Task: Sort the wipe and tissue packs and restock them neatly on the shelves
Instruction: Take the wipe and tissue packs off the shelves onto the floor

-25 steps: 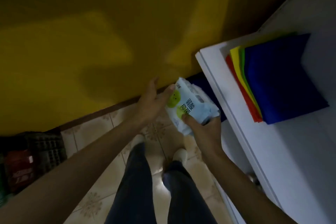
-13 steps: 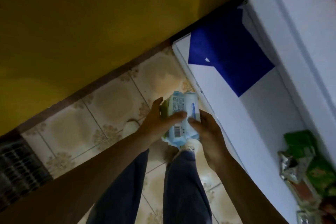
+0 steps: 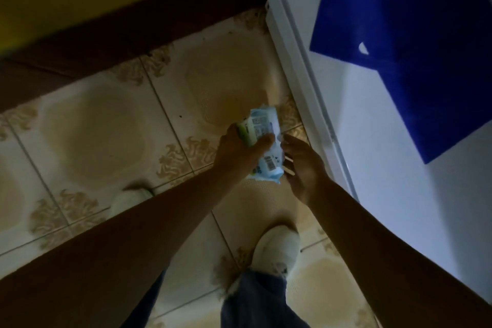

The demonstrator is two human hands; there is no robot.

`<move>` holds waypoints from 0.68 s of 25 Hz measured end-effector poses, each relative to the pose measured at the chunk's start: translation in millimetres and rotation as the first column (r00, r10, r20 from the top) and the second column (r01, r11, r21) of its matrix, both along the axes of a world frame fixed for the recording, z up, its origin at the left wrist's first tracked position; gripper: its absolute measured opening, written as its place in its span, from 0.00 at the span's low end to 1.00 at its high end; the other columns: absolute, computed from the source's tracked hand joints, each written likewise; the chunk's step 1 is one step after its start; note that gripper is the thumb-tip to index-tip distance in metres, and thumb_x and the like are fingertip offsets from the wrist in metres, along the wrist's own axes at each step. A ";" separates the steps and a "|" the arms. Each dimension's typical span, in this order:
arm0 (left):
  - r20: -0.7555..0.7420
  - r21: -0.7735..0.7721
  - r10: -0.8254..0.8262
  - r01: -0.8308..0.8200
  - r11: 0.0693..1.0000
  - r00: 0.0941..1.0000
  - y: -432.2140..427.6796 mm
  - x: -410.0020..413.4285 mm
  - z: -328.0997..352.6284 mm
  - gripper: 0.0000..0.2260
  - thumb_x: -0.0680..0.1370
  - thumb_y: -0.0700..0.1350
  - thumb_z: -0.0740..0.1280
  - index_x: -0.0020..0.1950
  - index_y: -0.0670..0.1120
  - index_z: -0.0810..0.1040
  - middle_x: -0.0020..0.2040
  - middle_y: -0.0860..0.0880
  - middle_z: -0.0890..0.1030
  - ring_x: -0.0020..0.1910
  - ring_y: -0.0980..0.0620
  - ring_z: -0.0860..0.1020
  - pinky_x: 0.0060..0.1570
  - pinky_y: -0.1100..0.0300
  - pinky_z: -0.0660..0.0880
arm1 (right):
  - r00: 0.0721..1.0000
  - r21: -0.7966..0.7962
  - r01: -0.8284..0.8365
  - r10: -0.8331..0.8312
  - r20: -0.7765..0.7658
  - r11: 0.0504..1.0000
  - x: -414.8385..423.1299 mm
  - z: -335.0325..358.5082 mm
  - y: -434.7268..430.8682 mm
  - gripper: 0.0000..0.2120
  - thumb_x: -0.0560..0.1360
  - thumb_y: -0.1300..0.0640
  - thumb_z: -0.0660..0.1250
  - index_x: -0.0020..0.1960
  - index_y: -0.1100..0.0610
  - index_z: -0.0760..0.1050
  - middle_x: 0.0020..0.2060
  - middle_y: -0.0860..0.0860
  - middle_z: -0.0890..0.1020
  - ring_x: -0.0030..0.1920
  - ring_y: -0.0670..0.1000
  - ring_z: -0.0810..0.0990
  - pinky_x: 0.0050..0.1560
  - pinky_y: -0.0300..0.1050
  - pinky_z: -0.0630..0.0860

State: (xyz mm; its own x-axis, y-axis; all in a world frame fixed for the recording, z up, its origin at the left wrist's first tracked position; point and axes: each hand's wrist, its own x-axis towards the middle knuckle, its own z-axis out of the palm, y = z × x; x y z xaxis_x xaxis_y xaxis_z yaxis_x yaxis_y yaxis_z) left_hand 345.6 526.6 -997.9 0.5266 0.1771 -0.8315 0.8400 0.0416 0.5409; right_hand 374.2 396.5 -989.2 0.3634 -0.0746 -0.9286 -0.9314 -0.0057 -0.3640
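Head view has the wipe pack (image 3: pixel 264 138) just off the white shelf's (image 3: pixel 386 173) front edge, gripped in the left hand (image 3: pixel 238 153); the right hand (image 3: pixel 303 168) waits beside it, fingers loosely spread (contact unclear). Likely step: shelving this pack, which next must clear that edge and lie flat near the blue sheet (image 3: pixel 412 48).

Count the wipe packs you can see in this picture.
1. The wipe pack is gripped in the left hand, over the floor beside the shelf; another could be hidden behind it.
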 end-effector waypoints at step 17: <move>-0.243 -0.021 0.109 -0.118 0.993 0.964 4.4 -11.6 64.3 0.24 0.77 0.39 0.66 0.73 0.46 0.65 0.67 0.47 0.75 0.62 0.44 0.75 0.60 0.50 0.72 | 0.996 -0.351 0.036 -0.063 -0.067 0.936 -25.7 70.2 -1.5 0.25 0.79 0.46 0.62 0.70 0.60 0.68 0.52 0.53 0.77 0.54 0.53 0.74 0.61 0.51 0.72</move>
State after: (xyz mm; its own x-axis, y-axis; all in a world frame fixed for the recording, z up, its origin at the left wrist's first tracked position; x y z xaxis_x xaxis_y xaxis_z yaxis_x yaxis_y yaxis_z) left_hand 334.0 531.0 -933.7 0.2878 0.1926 -0.9381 0.9341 0.1597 0.3194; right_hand 348.6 395.1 -918.9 0.2805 -0.4153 -0.8654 -0.9585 -0.0726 -0.2758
